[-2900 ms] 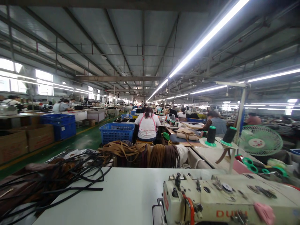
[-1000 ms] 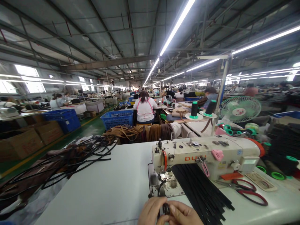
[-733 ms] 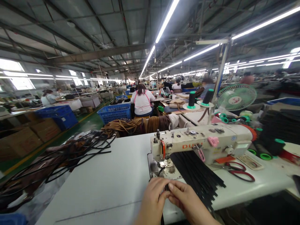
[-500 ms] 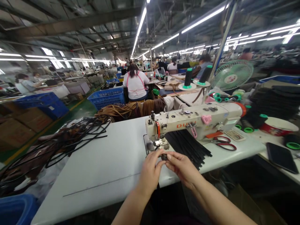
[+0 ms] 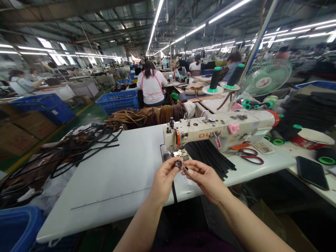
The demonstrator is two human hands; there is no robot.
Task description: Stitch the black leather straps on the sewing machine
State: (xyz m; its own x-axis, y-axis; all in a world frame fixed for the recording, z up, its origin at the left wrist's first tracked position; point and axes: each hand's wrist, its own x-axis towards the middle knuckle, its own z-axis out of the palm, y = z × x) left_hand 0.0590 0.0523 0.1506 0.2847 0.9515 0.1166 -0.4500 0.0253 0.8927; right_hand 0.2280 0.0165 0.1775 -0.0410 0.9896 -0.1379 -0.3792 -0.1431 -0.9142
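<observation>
- My left hand [image 5: 164, 178] and my right hand [image 5: 203, 178] meet in front of me over the near edge of the white table [image 5: 118, 175], fingertips almost touching each other.
- My left hand is closed in a pinch: thumb and forefinger grip a small dark ring [image 5: 179, 163], held up at the fingertips.
- A thin black strap [image 5: 173, 190] hangs straight down from that pinch, so its long axis runs top to bottom, falling past my left wrist toward the table edge and out of sight.
- My right hand is also pinched, thumb against forefinger, on a small dark piece [image 5: 186, 169] just to the right of the ring; I cannot tell whether it is the strap's end or a separate bit.
- The ring sits between my two hands, a little nearer the left, which carries it; the right comes in from the side and slightly lower.
- Just beyond my fingertips stands the sewing machine [image 5: 217, 129], its needle end [image 5: 180, 153] almost directly past the ring and very near it.
- A stack of black strips [image 5: 210, 157] lies under the machine's arm, beyond my right hand and to its right.
- Red-handled scissors [image 5: 249, 155] lie farther right of my right hand, well apart from it.
- A tangle of loose black straps [image 5: 86, 147] lies far to the left of my left hand.
</observation>
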